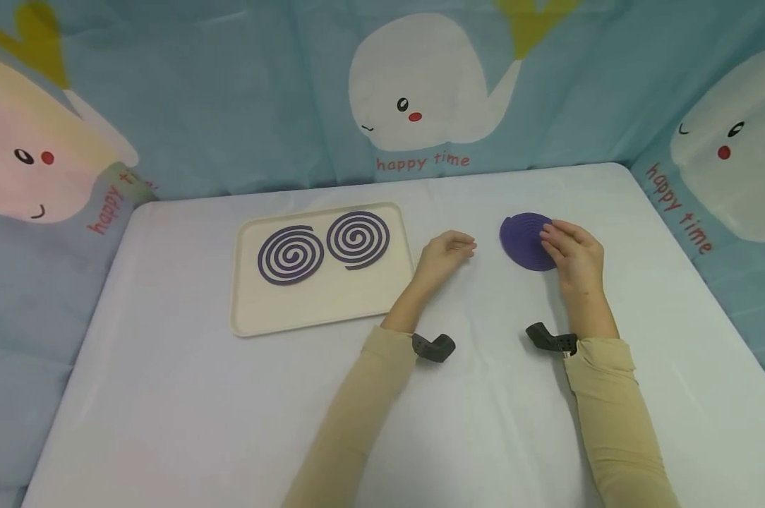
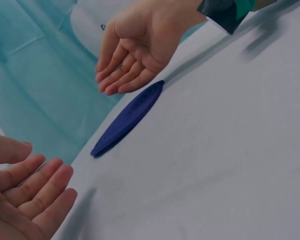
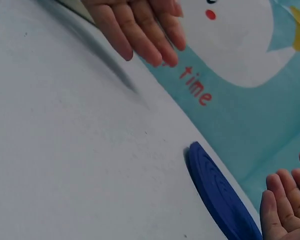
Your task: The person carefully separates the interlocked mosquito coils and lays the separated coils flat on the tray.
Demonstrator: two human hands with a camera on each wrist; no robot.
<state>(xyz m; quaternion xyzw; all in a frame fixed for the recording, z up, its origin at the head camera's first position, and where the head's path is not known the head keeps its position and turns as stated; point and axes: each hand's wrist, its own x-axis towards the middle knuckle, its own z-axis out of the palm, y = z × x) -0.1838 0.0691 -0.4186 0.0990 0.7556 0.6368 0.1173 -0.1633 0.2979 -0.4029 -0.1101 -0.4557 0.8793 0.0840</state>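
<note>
A tightly wound purple-blue mosquito coil disc (image 1: 521, 241) lies flat on the white table at the right. Over its right edge hovers my right hand (image 1: 579, 262), fingers loosely bent; the right wrist view shows the disc (image 3: 217, 192) apart from that hand (image 3: 289, 207). My left hand (image 1: 442, 257) floats between tray and disc, holding nothing, and its fingers (image 2: 50, 195) look relaxed in the left wrist view. Two loosely spaced purple mosquito coils, a left one (image 1: 291, 255) and a right one (image 1: 356, 238), lie side by side on the cream tray (image 1: 322, 307).
A white cloth (image 1: 484, 423) covers the table. Behind and beside it hangs a blue curtain (image 1: 230, 106) printed with whales. Each wrist wears a dark device, one on the left (image 1: 435, 348) and one on the right (image 1: 550, 339).
</note>
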